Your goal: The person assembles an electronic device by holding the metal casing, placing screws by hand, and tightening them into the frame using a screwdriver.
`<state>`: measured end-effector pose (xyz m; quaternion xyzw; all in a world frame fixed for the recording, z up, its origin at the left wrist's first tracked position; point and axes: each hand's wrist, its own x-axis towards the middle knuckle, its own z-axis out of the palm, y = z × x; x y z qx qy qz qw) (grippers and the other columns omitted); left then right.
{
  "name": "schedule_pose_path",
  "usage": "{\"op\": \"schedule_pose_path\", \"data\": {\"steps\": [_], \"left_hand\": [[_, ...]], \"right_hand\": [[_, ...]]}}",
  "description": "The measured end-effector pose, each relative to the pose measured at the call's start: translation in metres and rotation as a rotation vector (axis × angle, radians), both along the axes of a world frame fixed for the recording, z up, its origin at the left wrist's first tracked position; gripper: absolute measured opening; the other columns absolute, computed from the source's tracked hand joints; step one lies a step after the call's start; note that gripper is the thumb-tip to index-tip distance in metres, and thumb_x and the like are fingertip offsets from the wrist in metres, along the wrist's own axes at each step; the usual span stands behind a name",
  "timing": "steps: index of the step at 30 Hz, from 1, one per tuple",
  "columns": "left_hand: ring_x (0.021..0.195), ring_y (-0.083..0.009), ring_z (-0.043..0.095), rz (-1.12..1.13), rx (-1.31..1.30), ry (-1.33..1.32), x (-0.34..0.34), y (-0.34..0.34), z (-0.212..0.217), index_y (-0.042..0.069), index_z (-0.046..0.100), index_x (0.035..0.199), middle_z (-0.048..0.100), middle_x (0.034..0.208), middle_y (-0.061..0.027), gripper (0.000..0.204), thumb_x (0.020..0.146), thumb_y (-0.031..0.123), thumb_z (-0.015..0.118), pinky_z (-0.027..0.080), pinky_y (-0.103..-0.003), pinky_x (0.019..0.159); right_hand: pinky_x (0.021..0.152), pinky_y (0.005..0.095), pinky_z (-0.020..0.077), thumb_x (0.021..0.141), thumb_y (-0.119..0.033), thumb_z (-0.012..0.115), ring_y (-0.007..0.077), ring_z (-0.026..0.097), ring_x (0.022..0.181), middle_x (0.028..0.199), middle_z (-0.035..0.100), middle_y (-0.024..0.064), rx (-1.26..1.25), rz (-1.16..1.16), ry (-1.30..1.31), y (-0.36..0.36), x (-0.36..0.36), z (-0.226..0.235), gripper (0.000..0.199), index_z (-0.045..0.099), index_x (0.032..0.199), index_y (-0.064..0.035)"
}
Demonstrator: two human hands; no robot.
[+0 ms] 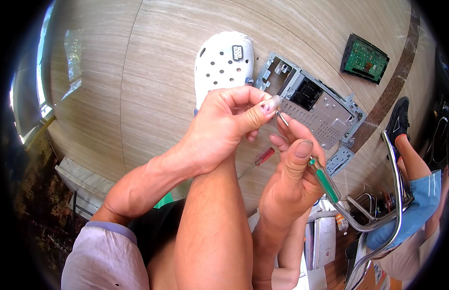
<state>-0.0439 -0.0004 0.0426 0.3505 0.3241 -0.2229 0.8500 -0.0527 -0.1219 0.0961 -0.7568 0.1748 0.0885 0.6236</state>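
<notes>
A clog (223, 63) lies left of the metal chassis (311, 104), circuit board (364, 59) farther right, all on the floor (137, 96).

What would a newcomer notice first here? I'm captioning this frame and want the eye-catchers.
The two hands meeting at the centre: the left hand pinches at the tip of a green-handled screwdriver gripped by the right hand. Just beyond them on the wood-look floor lie a white clog and a grey metal chassis, with a green circuit board at upper right.
</notes>
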Motion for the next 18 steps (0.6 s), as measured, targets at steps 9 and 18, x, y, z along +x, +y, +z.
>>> {"op": "schedule_pose_path", "data": {"steps": [9,18], "left_hand": [[0.069,-0.0047,0.054,-0.031,0.046,-0.064,0.000,0.000,0.006,0.005,0.070,0.099,0.066,0.083,0.0013,0.014,0.098,0.018,0.068,0.045,-0.020,0.062],[0.071,-0.0043,0.054,-0.016,0.108,-0.177,0.000,-0.004,0.002,0.004,0.068,0.099,0.066,0.085,0.0011,0.014,0.099,0.018,0.066,0.045,-0.021,0.064]], "right_hand": [[0.090,0.0392,0.0550,0.103,-0.032,0.059,0.0295,0.067,0.106,0.115,0.068,0.0223,0.032,-0.044,0.058,0.003,0.003,0.016,0.043,0.060,0.118,0.0077],[0.090,0.0395,0.0546,0.104,-0.036,0.056,0.0299,0.067,0.107,0.113,0.067,0.0236,0.013,-0.094,0.113,0.003,0.001,0.015,0.047,0.058,0.119,0.0081]]}}
